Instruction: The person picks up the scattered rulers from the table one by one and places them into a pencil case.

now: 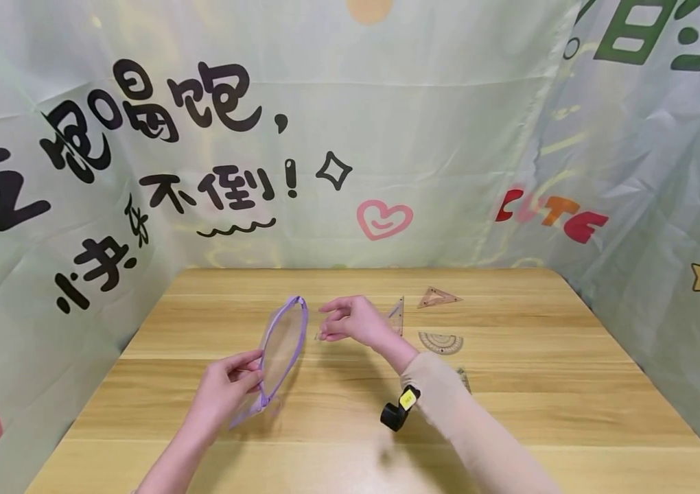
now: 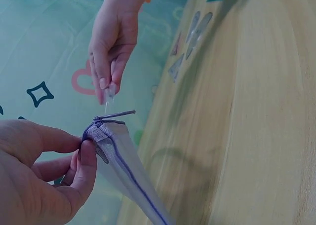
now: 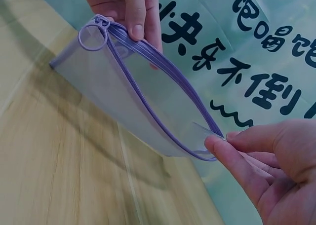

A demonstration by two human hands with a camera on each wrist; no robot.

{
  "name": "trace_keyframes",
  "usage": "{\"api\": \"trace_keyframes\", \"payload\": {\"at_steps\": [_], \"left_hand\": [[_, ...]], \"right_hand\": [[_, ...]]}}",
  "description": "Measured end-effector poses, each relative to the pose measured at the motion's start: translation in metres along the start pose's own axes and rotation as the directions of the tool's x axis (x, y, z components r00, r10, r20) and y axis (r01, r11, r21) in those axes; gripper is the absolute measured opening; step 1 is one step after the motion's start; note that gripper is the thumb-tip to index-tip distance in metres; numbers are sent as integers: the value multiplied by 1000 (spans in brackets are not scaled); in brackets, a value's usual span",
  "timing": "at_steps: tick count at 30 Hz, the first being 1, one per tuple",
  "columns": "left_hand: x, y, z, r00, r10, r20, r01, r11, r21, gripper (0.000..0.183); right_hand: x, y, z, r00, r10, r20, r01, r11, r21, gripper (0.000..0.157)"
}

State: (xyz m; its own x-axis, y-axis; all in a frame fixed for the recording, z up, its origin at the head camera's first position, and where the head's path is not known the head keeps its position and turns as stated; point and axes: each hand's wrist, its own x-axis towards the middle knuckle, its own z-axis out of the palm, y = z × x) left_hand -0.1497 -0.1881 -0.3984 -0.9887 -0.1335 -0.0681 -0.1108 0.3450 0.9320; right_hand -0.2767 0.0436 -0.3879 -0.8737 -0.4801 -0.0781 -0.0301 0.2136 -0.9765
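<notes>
My left hand (image 1: 226, 387) pinches the edge of a see-through zip pouch (image 3: 133, 101) with purple trim. The pouch's mouth gapes toward the right, and a ring-shaped zip pull (image 3: 93, 35) hangs at its near end. Just right of the opening, my right hand (image 1: 356, 321) pinches a thin, clear plastic piece (image 2: 109, 99) between thumb and fingers. In the right wrist view the tip of this piece overlaps the pouch's mouth. Its full shape is hidden by the fingers.
To the right on the wooden table (image 1: 541, 412) lie a set square (image 1: 439, 298), another set square (image 1: 398, 319) partly behind my right hand, a protractor (image 1: 441, 343) and a small greenish piece (image 1: 464, 379) beside my right sleeve. A printed curtain (image 1: 449, 137) stands behind the table.
</notes>
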Motion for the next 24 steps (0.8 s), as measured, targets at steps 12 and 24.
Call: {"api": "trace_keyframes", "payload": {"at_steps": [12,24], "left_hand": [[0,1,1,1000,-1,1,1,1000,-7,40],[-2,4,4,1000,2,12,-1,1000,-31,41]], "right_hand": [[7,-2,15,1000,-29,2,29,1000,4,41],[8,-2,35,1000,-11,-4,11,1000,22,39]]}}
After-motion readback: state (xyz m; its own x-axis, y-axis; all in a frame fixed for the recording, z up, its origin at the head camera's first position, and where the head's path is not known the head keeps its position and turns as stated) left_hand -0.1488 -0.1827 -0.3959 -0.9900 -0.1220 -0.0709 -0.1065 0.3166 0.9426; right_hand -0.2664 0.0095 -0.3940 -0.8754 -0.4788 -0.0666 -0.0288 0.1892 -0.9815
